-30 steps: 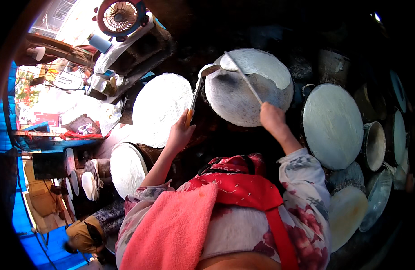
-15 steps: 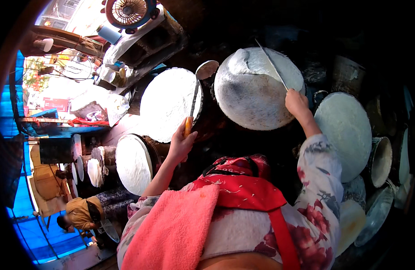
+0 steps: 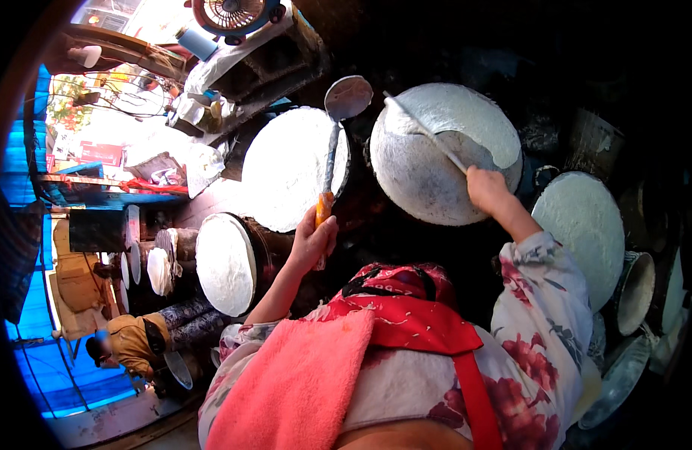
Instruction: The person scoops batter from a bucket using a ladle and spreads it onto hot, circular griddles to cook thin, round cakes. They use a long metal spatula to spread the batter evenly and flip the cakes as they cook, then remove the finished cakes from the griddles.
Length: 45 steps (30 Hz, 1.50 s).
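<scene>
My left hand (image 3: pixel 316 236) is closed on the orange handle of a long ladle (image 3: pixel 348 97), its bowl raised between two round white-topped surfaces. Under its shaft lies the left disc (image 3: pixel 278 165), fully coated in white. My right hand (image 3: pixel 487 191) grips a long thin stick (image 3: pixel 425 129) laid over the middle round griddle (image 3: pixel 413 180). That griddle has thick white batter (image 3: pixel 466 105) along its far and right part, while its near left part is bare and greyish.
Other white-topped discs (image 3: pixel 575 240) stand right and left (image 3: pixel 224 266), with metal pans (image 3: pixel 637 292) at far right. A fan (image 3: pixel 230 11) sits on a ledge at top left. A person in yellow (image 3: pixel 132 345) is at lower left beside blue tarpaulin (image 3: pixel 42 375).
The ladle has lifted away from the middle griddle and turned upright. The stick has swept across the batter, first rightward, then back left, and the batter's edge has changed shape.
</scene>
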Available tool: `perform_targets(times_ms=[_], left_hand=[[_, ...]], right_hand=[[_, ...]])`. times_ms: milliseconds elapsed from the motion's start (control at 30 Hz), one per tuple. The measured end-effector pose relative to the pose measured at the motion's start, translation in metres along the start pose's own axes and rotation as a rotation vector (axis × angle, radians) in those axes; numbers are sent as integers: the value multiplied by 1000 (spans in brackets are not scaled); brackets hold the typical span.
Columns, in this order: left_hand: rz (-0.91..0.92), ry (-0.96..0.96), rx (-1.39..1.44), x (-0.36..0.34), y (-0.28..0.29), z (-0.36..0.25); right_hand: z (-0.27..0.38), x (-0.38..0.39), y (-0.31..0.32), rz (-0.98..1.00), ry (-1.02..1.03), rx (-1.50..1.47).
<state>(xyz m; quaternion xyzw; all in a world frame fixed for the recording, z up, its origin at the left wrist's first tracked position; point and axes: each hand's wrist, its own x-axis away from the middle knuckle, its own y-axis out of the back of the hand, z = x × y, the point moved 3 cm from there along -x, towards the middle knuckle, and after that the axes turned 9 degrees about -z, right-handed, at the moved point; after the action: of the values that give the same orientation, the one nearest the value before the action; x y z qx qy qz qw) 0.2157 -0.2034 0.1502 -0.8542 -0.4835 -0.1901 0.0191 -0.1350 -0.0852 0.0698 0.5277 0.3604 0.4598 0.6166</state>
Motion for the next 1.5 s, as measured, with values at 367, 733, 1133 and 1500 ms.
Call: perform_targets(times_ms=[367,733,1133,1500], left_hand=[[-22,131,160,7,4,11],[-17,202,108,4,5,29],[-54,144,-263,49,-15,58],[-76,-335,-875,104,-30,44]], right_hand=[[-28,-22,7,-17,28,-5],[-52,31,29,-83,-8,-35],[-47,104,13,8,-43,-103],[-6,169,0,-48,35,-204]])
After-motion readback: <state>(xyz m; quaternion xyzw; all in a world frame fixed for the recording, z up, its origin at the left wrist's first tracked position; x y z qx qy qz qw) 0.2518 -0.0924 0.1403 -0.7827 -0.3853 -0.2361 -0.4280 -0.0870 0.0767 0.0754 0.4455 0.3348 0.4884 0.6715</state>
